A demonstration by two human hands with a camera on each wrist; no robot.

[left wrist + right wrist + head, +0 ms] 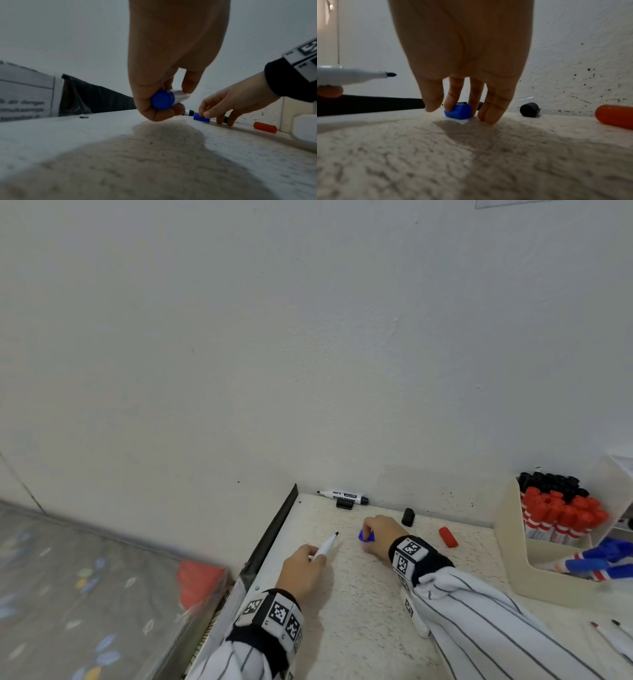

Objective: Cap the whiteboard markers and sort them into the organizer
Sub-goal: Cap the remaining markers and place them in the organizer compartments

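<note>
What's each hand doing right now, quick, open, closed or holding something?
Left hand: closed on an uncapped marker with a blue end.
Right hand: fingers pinching the blue cap lying on the table.

"WHITEBOARD" partly legible on black marker [343,496] by wall; other print blurred.

A speckled counter [359,611] carries a blue cap [365,536] at centre, a black cap [408,517] and red cap [448,537] toward two o'clock, an uncapped marker [342,496] at twelve, and the organizer [548,577] at three.
</note>
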